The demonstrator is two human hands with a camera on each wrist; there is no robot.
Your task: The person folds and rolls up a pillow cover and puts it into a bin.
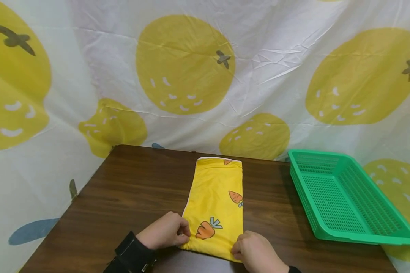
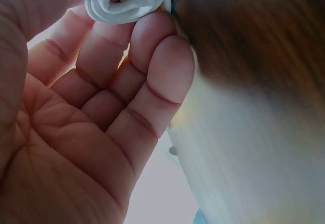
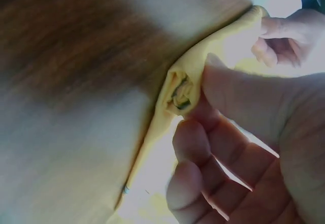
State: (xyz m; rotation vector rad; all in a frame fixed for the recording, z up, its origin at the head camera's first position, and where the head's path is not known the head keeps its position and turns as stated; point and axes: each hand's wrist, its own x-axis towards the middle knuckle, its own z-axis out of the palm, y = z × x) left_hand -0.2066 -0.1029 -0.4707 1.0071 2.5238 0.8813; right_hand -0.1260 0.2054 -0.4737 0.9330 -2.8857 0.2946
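Note:
A long yellow cloth (image 1: 215, 193) with carrot prints and a pale edge lies folded in a narrow strip on the table. Its near end is rolled into a small roll. At the left end of this roll, my left hand (image 1: 169, 230) pinches it between thumb and fingers; the layered white coil (image 2: 127, 0) shows in the left wrist view. Opposite, my right hand (image 1: 256, 252) pinches the right end, whose yellow coil (image 3: 180, 94) shows in the right wrist view. The far part of the cloth lies flat.
The brown wooden table (image 1: 136, 189) carries the cloth. A green plastic basket (image 1: 331, 204) with perforated sides stands at the right, nothing visible inside. Behind the table hangs a white sheet (image 1: 270, 76) with yellow fruit prints.

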